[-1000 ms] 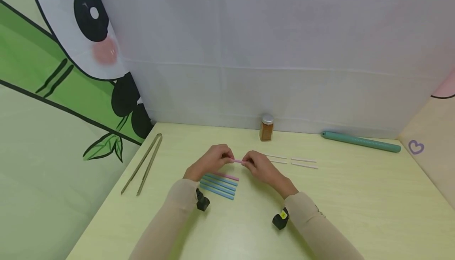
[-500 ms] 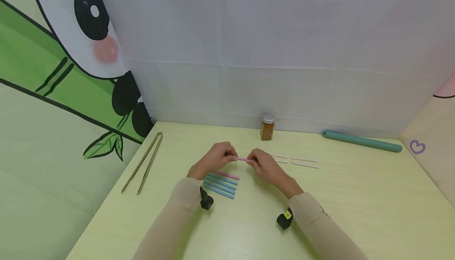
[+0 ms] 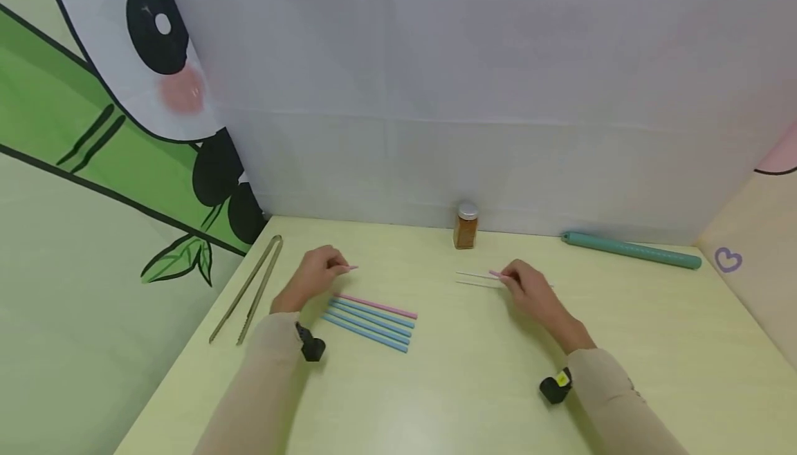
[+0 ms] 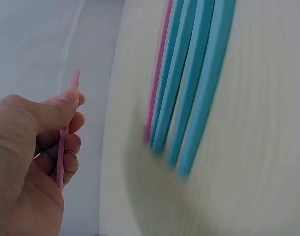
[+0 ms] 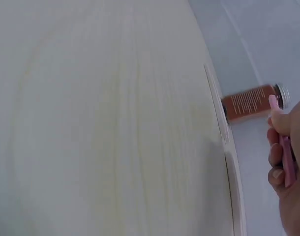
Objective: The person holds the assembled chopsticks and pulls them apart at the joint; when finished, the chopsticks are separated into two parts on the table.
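My left hand [image 3: 314, 276] pinches a slim pink stick [image 4: 61, 155] between thumb and fingers, its narrow tip poking out past the thumb in the left wrist view. A second, shorter-looking pink stick [image 5: 286, 160] is held by my right hand [image 3: 532, 292], over the right part of the table. Below and right of the left hand lie several blue sticks [image 3: 367, 327] side by side, with one pink stick [image 3: 376, 305] along their far edge. Thin white sticks [image 3: 474, 275] lie beside the right hand, which partly hides them.
A spice jar [image 3: 466, 227] with a silver lid stands at the table's back edge. Metal tongs [image 3: 264, 282] lie at the left edge. A green rod [image 3: 631, 250] lies at the back right. A white cloth [image 3: 436, 95] hangs behind the table.
Both hands were close together on one pink stick. They have since moved apart, left hand leftward and right hand rightward, each now with a pink piece. The blue sticks stayed put.
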`<action>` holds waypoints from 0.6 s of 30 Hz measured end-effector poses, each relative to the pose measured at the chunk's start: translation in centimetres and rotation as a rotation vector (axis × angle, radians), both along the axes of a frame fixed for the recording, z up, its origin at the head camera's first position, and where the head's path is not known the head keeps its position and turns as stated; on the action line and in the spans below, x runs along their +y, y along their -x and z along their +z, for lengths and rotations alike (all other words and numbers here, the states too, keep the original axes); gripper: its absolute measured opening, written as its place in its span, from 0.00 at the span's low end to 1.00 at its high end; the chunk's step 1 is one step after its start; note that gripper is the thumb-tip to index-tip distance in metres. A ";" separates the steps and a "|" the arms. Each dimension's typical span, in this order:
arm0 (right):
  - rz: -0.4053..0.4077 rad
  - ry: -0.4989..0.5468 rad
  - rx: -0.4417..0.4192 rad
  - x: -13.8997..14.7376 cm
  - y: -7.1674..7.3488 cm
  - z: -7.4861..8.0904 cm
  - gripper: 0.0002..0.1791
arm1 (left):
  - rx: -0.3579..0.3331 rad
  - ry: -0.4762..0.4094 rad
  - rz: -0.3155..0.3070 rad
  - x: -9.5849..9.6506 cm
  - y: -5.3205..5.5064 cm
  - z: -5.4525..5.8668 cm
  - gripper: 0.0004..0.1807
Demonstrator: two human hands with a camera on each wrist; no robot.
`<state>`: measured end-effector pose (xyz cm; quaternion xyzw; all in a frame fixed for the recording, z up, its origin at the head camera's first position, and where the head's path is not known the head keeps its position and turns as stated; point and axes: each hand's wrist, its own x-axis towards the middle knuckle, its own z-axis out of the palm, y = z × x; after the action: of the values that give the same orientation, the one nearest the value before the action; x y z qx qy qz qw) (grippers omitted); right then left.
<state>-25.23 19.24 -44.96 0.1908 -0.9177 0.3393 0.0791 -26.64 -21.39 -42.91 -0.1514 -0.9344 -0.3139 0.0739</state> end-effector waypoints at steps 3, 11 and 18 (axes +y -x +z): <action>-0.038 -0.012 -0.027 3.7 -0.3 -0.1 0.06 | -0.051 0.018 0.033 -2.1 -0.1 0.1 0.04; -0.056 0.000 0.109 6.3 -1.0 -0.7 0.04 | -0.020 0.029 -0.029 -0.3 -0.6 0.4 0.05; -0.039 0.001 0.112 7.2 -1.9 -2.1 0.07 | -0.045 0.040 -0.128 6.6 -1.0 -0.9 0.07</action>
<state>-23.31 26.39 -47.08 0.1915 -0.9152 0.3269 0.1370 -25.64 -14.77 -43.77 -0.2054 -0.9303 -0.3026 0.0294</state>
